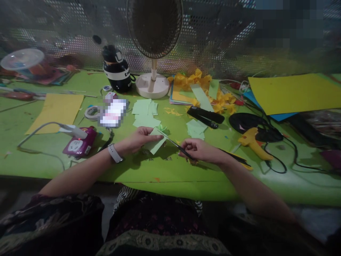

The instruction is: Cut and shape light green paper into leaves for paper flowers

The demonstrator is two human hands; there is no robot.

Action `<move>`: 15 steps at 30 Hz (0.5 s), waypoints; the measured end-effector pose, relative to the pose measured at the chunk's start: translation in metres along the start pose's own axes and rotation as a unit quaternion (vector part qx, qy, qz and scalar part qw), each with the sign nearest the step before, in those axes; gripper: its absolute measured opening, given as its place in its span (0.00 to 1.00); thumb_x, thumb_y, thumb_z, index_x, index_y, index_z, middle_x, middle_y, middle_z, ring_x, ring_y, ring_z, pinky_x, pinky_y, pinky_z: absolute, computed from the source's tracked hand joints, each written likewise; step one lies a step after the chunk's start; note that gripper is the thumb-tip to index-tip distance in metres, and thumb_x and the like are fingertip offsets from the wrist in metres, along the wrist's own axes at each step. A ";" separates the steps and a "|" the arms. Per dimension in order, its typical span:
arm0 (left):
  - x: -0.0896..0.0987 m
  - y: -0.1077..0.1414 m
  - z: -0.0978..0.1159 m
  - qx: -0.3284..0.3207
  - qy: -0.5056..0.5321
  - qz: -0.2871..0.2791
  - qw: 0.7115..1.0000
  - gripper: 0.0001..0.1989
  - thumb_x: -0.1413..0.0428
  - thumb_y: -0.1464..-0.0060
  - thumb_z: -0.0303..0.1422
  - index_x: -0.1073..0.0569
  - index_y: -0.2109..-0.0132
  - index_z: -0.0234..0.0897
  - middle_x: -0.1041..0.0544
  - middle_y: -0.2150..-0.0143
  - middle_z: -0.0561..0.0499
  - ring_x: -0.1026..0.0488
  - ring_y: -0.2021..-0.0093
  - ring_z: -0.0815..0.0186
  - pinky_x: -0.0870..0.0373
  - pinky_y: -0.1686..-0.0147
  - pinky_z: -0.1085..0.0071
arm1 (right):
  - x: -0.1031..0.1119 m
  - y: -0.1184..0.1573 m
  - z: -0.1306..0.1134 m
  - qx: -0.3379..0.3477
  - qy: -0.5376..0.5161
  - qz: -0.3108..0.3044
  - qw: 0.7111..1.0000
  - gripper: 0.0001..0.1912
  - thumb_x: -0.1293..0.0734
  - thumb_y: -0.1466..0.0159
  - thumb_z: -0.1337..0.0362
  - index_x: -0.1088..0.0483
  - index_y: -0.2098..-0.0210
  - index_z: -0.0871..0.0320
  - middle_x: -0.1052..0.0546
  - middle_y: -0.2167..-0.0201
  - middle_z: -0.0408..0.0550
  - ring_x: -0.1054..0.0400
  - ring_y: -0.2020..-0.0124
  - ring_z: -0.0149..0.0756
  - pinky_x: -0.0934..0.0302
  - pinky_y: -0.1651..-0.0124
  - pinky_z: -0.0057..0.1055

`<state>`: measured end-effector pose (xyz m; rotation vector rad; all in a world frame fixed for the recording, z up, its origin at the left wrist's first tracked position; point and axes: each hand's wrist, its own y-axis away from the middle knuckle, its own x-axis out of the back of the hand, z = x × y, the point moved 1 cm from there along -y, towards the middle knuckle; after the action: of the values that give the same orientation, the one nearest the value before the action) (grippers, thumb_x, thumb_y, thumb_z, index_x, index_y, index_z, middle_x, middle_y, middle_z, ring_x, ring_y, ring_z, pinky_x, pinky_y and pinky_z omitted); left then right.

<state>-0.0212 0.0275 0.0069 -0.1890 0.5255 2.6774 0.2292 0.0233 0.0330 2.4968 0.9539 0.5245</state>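
Note:
Between the thumb and fingers of my left hand is a piece of light green paper, held above the table. My right hand is closed on the dark handles of a pair of scissors, whose blades reach left to the paper's upper edge. A small curled green bit of paper stands up at the blades. Just behind my left hand lies a stack of green paper pieces. More cut green pieces lie beyond my right hand, beside a black stapler.
A yellow glue gun with its cord and a black round plate are on the right. A fan, a bottle and crumpled yellow paper stand behind. On the left are a phone, tape roll and purple power socket.

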 end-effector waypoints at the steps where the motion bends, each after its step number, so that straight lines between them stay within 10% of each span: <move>1: 0.000 0.000 0.000 0.000 0.002 0.001 1.000 0.11 0.32 0.50 0.36 0.20 0.64 0.31 0.18 0.69 0.46 0.25 0.76 0.71 0.28 0.74 0.74 | 0.000 0.001 -0.001 -0.003 0.000 0.002 1.000 0.24 0.21 0.52 0.50 0.34 0.69 0.58 0.30 0.77 0.39 0.37 0.77 0.26 0.42 0.76 0.26; 15: -0.001 0.002 0.004 -0.015 0.002 -0.016 1.000 0.08 0.33 0.49 0.34 0.19 0.66 0.31 0.18 0.71 0.47 0.26 0.77 0.73 0.29 0.76 0.77 | -0.002 0.000 -0.003 -0.016 0.008 0.019 1.000 0.25 0.22 0.53 0.48 0.34 0.71 0.58 0.29 0.79 0.40 0.38 0.79 0.25 0.48 0.78 0.26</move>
<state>-0.0214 0.0272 0.0115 -0.2105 0.4802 2.6563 0.2264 0.0223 0.0352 2.4902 0.8976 0.5692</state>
